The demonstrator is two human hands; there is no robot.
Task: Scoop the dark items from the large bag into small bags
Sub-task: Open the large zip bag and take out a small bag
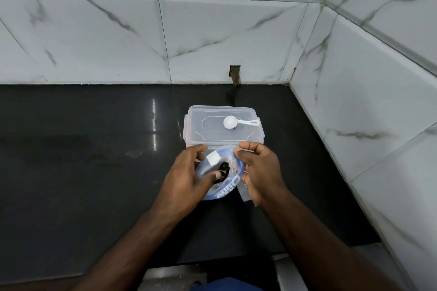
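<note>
A large blue and clear plastic bag [228, 188] with white lettering stands open on the black counter, dark items [223, 170] showing inside its mouth. My left hand [186, 177] grips the bag's left rim, thumb inside the opening. My right hand [260, 170] pinches the right rim and also holds a thin clear plastic piece [244, 192] against the palm. A white scoop [230, 122] lies on the lid of a clear plastic box [201, 130] just behind the bag.
The glossy black counter [94, 160] runs left, with marbled white wall tiles [118, 30] behind and a tiled wall [366, 113] close on the right. The counter's front edge lies near my forearms. A small dark hole [234, 73] sits in the back wall.
</note>
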